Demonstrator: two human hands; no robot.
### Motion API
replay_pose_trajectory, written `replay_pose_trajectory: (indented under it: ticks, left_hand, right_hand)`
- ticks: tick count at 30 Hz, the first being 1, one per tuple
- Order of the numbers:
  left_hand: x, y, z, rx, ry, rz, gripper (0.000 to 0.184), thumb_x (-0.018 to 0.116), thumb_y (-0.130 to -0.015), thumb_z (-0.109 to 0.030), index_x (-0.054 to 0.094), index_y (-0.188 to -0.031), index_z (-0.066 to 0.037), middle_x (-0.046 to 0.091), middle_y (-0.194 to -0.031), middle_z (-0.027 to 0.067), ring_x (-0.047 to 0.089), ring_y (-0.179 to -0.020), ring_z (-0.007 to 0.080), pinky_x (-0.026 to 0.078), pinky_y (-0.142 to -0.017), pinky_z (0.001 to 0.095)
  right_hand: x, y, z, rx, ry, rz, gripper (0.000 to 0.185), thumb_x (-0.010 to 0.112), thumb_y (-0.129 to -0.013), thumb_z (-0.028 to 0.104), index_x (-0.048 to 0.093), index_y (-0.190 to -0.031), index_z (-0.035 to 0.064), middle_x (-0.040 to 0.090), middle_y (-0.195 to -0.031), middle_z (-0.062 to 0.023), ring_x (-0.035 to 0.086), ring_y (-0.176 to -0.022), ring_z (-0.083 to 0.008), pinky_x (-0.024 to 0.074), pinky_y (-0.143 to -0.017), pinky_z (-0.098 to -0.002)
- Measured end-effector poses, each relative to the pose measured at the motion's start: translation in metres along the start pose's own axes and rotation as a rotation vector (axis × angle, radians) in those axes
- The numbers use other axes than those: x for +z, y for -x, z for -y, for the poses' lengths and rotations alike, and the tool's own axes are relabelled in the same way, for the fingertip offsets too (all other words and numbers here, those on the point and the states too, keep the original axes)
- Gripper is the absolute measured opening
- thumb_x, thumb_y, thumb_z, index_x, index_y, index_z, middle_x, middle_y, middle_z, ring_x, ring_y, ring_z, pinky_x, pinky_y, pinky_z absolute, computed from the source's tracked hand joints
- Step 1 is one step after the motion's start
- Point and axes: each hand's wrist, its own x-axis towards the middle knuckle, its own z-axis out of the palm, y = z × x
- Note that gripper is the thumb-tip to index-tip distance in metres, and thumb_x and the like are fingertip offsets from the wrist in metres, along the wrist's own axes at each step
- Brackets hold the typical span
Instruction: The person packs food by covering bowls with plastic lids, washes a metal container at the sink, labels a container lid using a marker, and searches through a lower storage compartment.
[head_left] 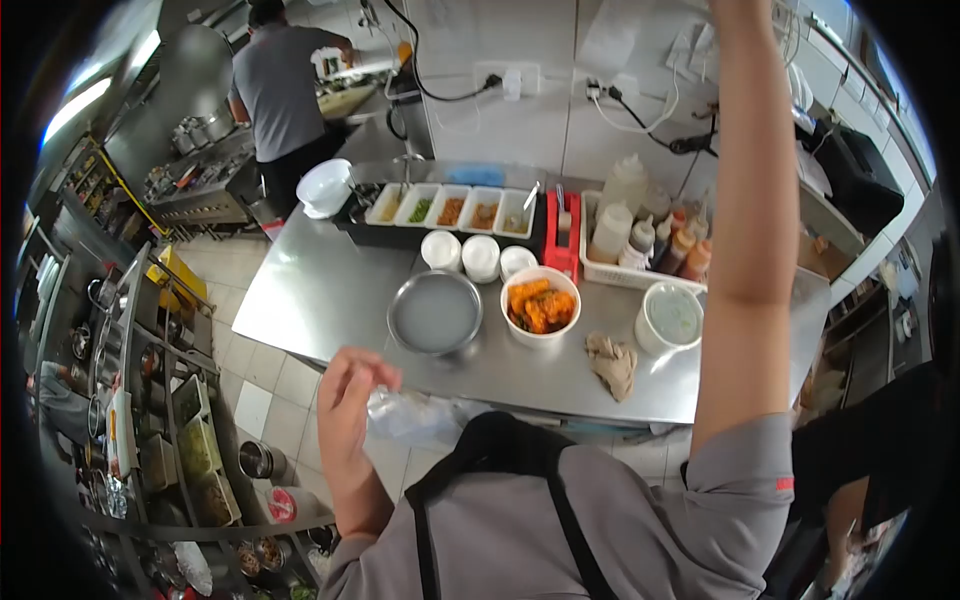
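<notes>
My left hand (347,398) is raised at the near left edge of the steel counter, its fingers loosely bent and apart with nothing visible in them. Beside it is a crumpled clear plastic bag (412,412); I cannot tell whether they touch. My right arm stretches up past the top of the view, so that hand is hidden. On the counter, a metal bowl (435,312) holds cloudy liquid. To its right stands a white tub (541,335) of orange-coated food pieces. A crumpled brown cloth (611,366) lies near a lidded round container (670,318).
Behind the bowl are white lidded cups (481,258) and a rack of topping trays (452,207). A red dispenser (562,235) stands beside a basket of squeeze bottles (645,240). Another person (285,90) works at the back left. Shelves line the left side.
</notes>
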Motion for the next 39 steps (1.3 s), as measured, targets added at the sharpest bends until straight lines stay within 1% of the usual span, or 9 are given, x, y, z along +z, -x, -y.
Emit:
replay_pose_trajectory:
  ticks: [3,4,6,11,24,30,33,36,39]
  left_hand:
    - [0.028,-0.023,0.018,0.109,-0.233,-0.172,0.016,0.051,-0.086,-0.011,0.052,-0.098,0.000,0.056,-0.090,0.0080,0.052,-0.086,0.0157,0.042,-0.080,0.0287]
    - [0.032,-0.029,0.026,0.107,-0.272,-0.158,0.016,0.052,-0.086,-0.011,0.052,-0.098,-0.001,0.055,-0.093,0.0077,0.052,-0.089,0.0157,0.041,-0.082,0.0288]
    - [0.039,-0.041,0.049,0.111,-0.344,-0.134,0.015,0.052,-0.085,-0.009,0.053,-0.099,-0.001,0.055,-0.099,0.0070,0.051,-0.094,0.0156,0.040,-0.084,0.0289]
    - [0.080,-0.091,0.108,0.323,-0.583,0.010,0.014,0.049,-0.086,-0.010,0.055,-0.095,-0.001,0.056,-0.101,0.0113,0.051,-0.099,0.0251,0.038,-0.088,0.0319]
    - [0.098,-0.151,0.235,0.351,-1.288,0.311,0.035,0.045,-0.080,-0.009,0.049,-0.112,0.005,0.050,-0.115,0.0186,0.046,-0.110,0.0332,0.034,-0.096,0.0421]
    - [0.106,-0.133,0.220,0.161,-1.228,0.304,0.034,0.043,-0.085,-0.012,0.048,-0.112,0.008,0.050,-0.115,0.0216,0.046,-0.109,0.0335,0.036,-0.095,0.0388]
    - [0.106,-0.129,0.222,0.235,-1.259,0.314,0.039,0.044,-0.087,-0.016,0.045,-0.115,0.010,0.048,-0.118,0.0225,0.046,-0.110,0.0332,0.037,-0.095,0.0364]
    - [0.107,-0.124,0.221,0.126,-1.216,0.345,0.044,0.044,-0.088,-0.020,0.040,-0.120,0.010,0.041,-0.125,0.0247,0.039,-0.118,0.0339,0.032,-0.099,0.0378]
    - [0.103,-0.111,0.222,0.260,-1.176,0.363,0.055,0.047,-0.087,-0.028,0.034,-0.125,0.009,0.032,-0.133,0.0250,0.028,-0.126,0.0329,0.022,-0.104,0.0448]
  right_hand:
    - [-0.017,0.127,-0.035,0.223,0.299,0.364,0.013,0.057,-0.081,0.013,0.057,-0.089,0.0025,0.061,-0.074,-0.0065,0.056,-0.065,-0.0155,0.0440,-0.062,-0.0288]
    - [-0.017,0.171,-0.049,0.289,0.172,0.384,0.012,0.057,-0.081,0.013,0.057,-0.088,0.0033,0.060,-0.075,-0.0031,0.053,-0.067,-0.0096,0.0427,-0.061,-0.0255]
    - [-0.026,0.265,-0.107,0.501,0.257,0.505,0.012,0.051,-0.080,0.002,0.059,-0.088,0.0032,0.061,-0.075,-0.0039,0.054,-0.070,-0.0105,0.0431,-0.064,-0.0252]
    - [-0.033,0.402,-0.144,0.952,0.352,0.598,0.011,0.054,-0.077,0.011,0.059,-0.082,0.0026,0.063,-0.078,-0.0153,0.061,-0.072,-0.0277,0.0464,-0.066,-0.0354]
    - [-0.015,0.431,-0.129,0.671,0.718,0.923,0.024,0.049,-0.079,0.011,0.065,-0.096,0.0164,0.058,-0.092,-0.0127,0.058,-0.084,-0.0300,0.0471,-0.073,-0.0395]
    - [-0.022,0.432,-0.129,0.683,0.654,1.031,0.026,0.049,-0.079,0.014,0.066,-0.098,0.0187,0.059,-0.091,-0.0134,0.058,-0.084,-0.0297,0.0464,-0.075,-0.0393]
    - [-0.025,0.436,-0.132,0.724,0.598,1.002,0.026,0.048,-0.080,0.015,0.065,-0.099,0.0185,0.060,-0.087,-0.0136,0.058,-0.084,-0.0299,0.0462,-0.075,-0.0397]
    - [-0.030,0.440,-0.133,0.721,0.574,1.005,0.027,0.048,-0.079,0.013,0.064,-0.100,0.0182,0.061,-0.092,-0.0144,0.059,-0.085,-0.0303,0.0466,-0.076,-0.0391]
    - [-0.036,0.444,-0.131,0.858,0.369,0.884,0.025,0.046,-0.082,0.015,0.063,-0.101,0.0168,0.060,-0.089,-0.0152,0.058,-0.086,-0.0315,0.0454,-0.076,-0.0402]
